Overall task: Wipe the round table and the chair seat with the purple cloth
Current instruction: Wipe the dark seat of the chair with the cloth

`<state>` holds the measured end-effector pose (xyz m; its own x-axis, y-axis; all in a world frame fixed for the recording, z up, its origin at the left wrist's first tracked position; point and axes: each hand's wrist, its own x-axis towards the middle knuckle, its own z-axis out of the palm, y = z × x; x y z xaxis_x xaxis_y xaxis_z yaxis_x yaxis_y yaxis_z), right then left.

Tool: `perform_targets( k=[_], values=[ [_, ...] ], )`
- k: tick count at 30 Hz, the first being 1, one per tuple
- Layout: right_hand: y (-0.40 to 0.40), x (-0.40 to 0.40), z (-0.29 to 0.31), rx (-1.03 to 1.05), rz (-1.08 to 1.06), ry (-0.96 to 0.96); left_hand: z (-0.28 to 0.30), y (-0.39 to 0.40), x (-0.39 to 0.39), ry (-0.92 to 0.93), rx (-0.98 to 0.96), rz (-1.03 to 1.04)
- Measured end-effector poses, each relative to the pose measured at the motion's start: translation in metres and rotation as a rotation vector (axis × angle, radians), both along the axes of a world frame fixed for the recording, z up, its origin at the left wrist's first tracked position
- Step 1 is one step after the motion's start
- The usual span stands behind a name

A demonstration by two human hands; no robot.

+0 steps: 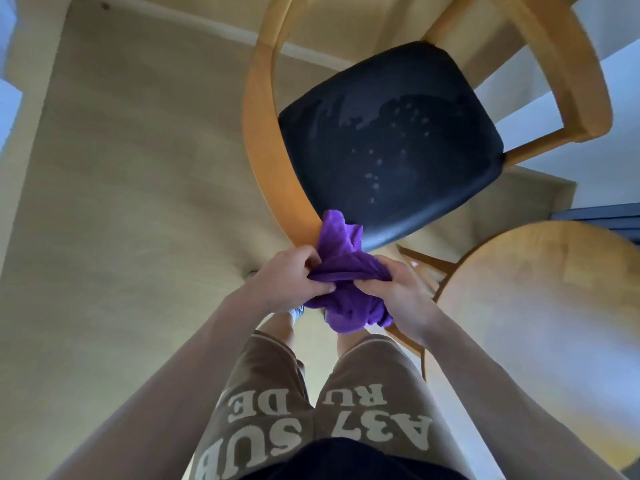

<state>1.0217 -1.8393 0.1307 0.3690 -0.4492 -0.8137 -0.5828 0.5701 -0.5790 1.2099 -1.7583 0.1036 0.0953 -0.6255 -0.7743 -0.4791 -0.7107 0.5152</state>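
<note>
Purple cloth (346,271) bunched, crumpled.

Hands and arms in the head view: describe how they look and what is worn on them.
Both arms are bare right down to the frame's lower edge, with no sleeves visible. The left hand and right hand wear no gloves, and no rings, watch or wristband show. Nails look short and unpainted.

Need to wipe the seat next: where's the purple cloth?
Head view, centre: purple cloth bunched between left hand and right hand, just before the chair seat.
</note>
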Motion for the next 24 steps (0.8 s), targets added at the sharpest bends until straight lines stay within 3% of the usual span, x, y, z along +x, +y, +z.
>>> perform_targets(
  k=[8, 10, 18, 24],
  values=[
    [0.01, -0.019, 0.035, 0.031, -0.261, -0.251, 0.039, 0.022, 0.003, 0.191, -0.193, -0.087],
    [0.017, -0.022, 0.041, -0.002, -0.242, -0.295, 0.046, 0.023, 0.01, 0.193, -0.203, -0.168],
    [0.06, -0.006, 0.043, -0.32, -0.128, 0.0, 0.055, 0.027, 0.051, 0.162, -0.145, -0.401],
    [0.072, -0.001, 0.015, -0.36, -0.351, 0.091, 0.031, 0.019, 0.087, 0.079, -0.105, -0.331]
  ],
)
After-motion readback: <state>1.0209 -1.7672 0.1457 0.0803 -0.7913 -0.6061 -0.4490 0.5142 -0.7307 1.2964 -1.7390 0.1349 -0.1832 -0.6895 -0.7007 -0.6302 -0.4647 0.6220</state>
